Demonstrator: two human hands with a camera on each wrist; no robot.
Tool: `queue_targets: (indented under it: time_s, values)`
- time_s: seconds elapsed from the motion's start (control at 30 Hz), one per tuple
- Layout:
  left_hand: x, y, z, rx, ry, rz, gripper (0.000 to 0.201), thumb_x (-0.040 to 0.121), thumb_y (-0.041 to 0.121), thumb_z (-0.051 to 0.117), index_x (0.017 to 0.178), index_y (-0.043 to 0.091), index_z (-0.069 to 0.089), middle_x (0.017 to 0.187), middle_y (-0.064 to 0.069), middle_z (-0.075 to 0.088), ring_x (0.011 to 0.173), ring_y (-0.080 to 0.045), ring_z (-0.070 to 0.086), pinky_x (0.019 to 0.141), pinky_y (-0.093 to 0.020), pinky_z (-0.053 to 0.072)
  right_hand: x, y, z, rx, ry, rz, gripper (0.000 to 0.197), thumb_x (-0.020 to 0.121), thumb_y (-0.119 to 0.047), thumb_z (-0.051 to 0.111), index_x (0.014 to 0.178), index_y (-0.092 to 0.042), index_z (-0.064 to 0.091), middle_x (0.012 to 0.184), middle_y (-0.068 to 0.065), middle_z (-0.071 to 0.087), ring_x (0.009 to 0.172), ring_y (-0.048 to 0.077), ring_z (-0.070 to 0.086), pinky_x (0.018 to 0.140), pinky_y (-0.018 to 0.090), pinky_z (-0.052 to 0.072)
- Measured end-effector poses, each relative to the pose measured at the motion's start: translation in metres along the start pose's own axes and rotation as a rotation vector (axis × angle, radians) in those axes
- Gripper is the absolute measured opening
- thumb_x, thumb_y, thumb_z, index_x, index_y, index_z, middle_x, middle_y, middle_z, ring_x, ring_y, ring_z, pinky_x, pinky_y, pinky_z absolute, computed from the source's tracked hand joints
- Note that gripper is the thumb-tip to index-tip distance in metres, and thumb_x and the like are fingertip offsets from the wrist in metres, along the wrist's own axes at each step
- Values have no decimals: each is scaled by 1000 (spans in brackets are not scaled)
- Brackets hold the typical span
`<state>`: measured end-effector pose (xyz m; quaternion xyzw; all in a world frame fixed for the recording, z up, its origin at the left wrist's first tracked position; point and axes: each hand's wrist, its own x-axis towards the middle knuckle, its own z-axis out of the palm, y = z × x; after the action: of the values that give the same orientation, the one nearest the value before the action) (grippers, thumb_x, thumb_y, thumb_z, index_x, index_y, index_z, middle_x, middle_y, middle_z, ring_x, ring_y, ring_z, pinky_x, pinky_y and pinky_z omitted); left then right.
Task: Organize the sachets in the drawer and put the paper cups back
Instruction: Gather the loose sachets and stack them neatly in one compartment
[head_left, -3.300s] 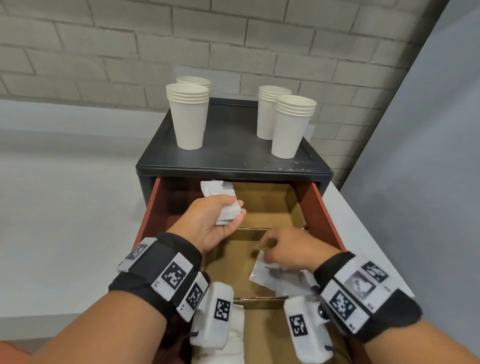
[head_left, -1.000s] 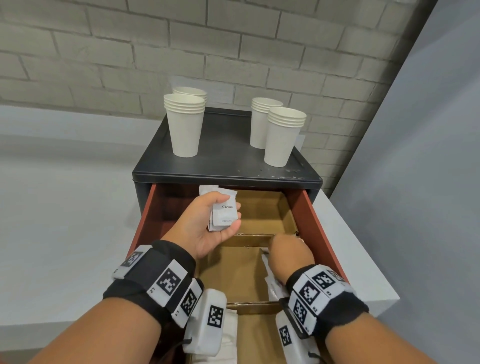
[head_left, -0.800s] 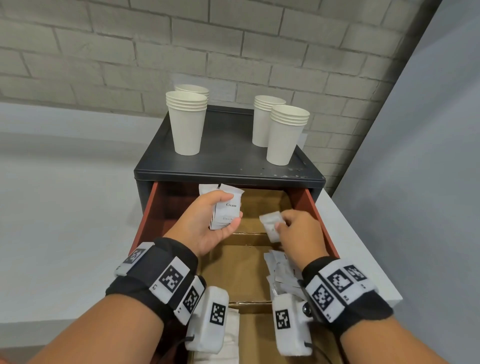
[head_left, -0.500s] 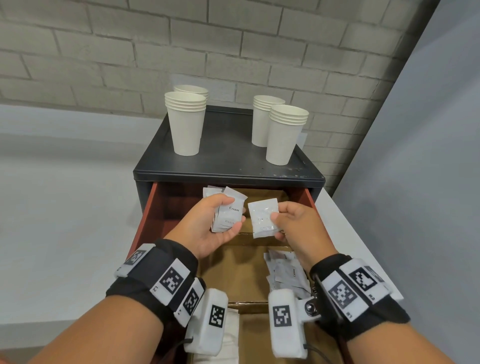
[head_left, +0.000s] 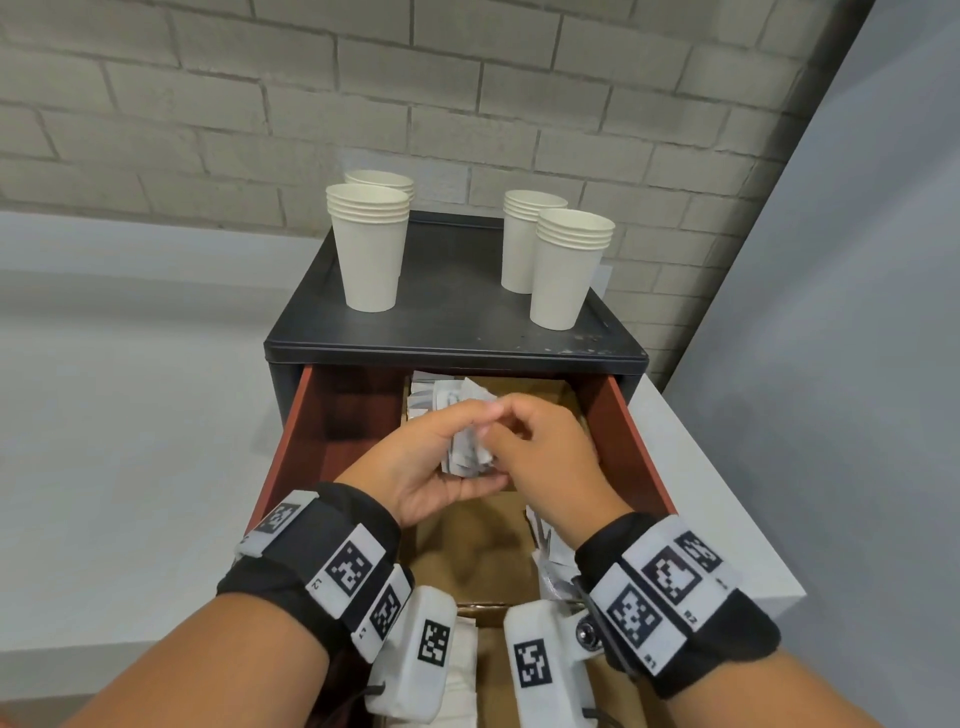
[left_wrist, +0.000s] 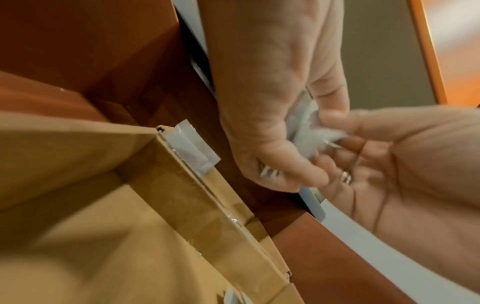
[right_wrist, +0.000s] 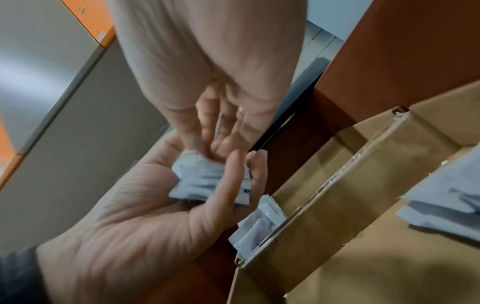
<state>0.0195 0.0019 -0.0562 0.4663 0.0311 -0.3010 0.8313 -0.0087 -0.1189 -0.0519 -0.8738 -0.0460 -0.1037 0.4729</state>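
Observation:
White sachets (head_left: 467, 460) form a small bundle that my left hand (head_left: 451, 441) grips over the open drawer (head_left: 629, 447). My right hand (head_left: 508, 441) meets it and pinches a sachet against the bundle (right_wrist: 207, 181). In the left wrist view the two hands (left_wrist: 285, 156) close around the sachets (left_wrist: 314, 131). More sachets stand upright in the back compartment (head_left: 431, 400), and loose ones lie in the middle compartment (head_left: 550, 556). Several stacks of paper cups (head_left: 370, 249) (head_left: 566, 270) stand on the black cabinet top (head_left: 457, 317).
Cardboard dividers (head_left: 467, 540) split the red-walled drawer into compartments. A white desk (head_left: 717, 493) and a grey partition (head_left: 841, 364) lie to the right, a white counter (head_left: 130, 415) to the left, a brick wall behind.
My right hand lifted one sachet out of the middle compartment and carried it left to the bundle. The left hand stayed over the drawer with its sachets; both hands now touch.

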Motion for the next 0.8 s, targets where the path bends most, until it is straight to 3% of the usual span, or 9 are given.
queue_targets:
  time_s: [0.1, 0.2, 0.27, 0.3, 0.4, 0.5, 0.6, 0.7, 0.8]
  values:
    - [-2, 2, 0, -7, 41, 37, 19, 81, 16, 66, 100, 12, 62, 94, -13, 67, 86, -23, 67, 80, -38, 55, 0, -8, -7, 147, -163, 66, 20, 95, -17, 50, 102, -12, 68, 93, 1, 67, 88, 10, 62, 78, 20, 50]
    - [0, 3, 2, -50, 148, 37, 23, 87, 6, 59, 108, 11, 54, 94, -14, 63, 83, -21, 65, 67, -30, 58, -1, -5, -23, 176, -145, 168, 19, 94, -15, 49, 91, -15, 68, 88, -2, 65, 82, 8, 60, 71, 15, 49]
    - [3, 3, 1, -68, 224, 35, 35, 87, 2, 58, 118, 12, 46, 98, -14, 60, 85, -21, 63, 60, -30, 58, -4, 4, -32, -17, -131, 222, 13, 91, -16, 54, 86, -22, 65, 87, -7, 62, 84, 9, 58, 74, 18, 47]
    - [4, 2, 1, -69, 245, 36, 39, 87, 1, 58, 121, 13, 44, 99, -14, 59, 86, -21, 62, 58, -29, 58, -8, 8, -35, -153, -187, 265, 7, 89, -18, 58, 90, -21, 64, 91, -7, 61, 88, 11, 58, 76, 21, 47]
    - [6, 2, 0, -74, 277, 38, 40, 87, 3, 59, 122, 14, 43, 100, -12, 59, 87, -21, 62, 57, -28, 58, -22, 19, -31, -593, -492, 383, 42, 84, -22, 64, 125, -19, 54, 121, -1, 56, 107, 18, 54, 85, 24, 45]
    - [6, 1, 0, -62, 287, 41, 39, 87, 4, 59, 121, 14, 43, 100, -12, 60, 88, -21, 62, 59, -28, 56, -30, 28, -22, -798, -599, 374, 48, 87, -17, 55, 133, -17, 44, 135, 10, 46, 119, 25, 50, 95, 30, 45]
    - [5, 1, 0, -38, 284, 40, 34, 87, 9, 61, 117, 14, 46, 98, -11, 60, 87, -21, 61, 61, -29, 54, -31, 33, -20, -904, -558, 300, 34, 94, -11, 44, 127, -11, 49, 128, 12, 54, 117, 25, 53, 93, 28, 44]
    - [4, 1, -1, -31, 285, 31, 24, 87, 15, 63, 107, 14, 51, 96, -12, 62, 85, -21, 62, 62, -31, 54, -27, 31, -24, -904, -362, 290, 25, 94, -8, 46, 115, -9, 58, 117, 9, 63, 107, 23, 60, 86, 25, 46]
    - [5, 2, -2, -24, 279, 27, 13, 88, 19, 63, 96, 14, 54, 94, -11, 62, 83, -20, 62, 67, -32, 55, -19, 30, -32, -608, -162, 339, 30, 91, -11, 55, 121, -14, 56, 110, 7, 62, 101, 23, 61, 82, 27, 53]
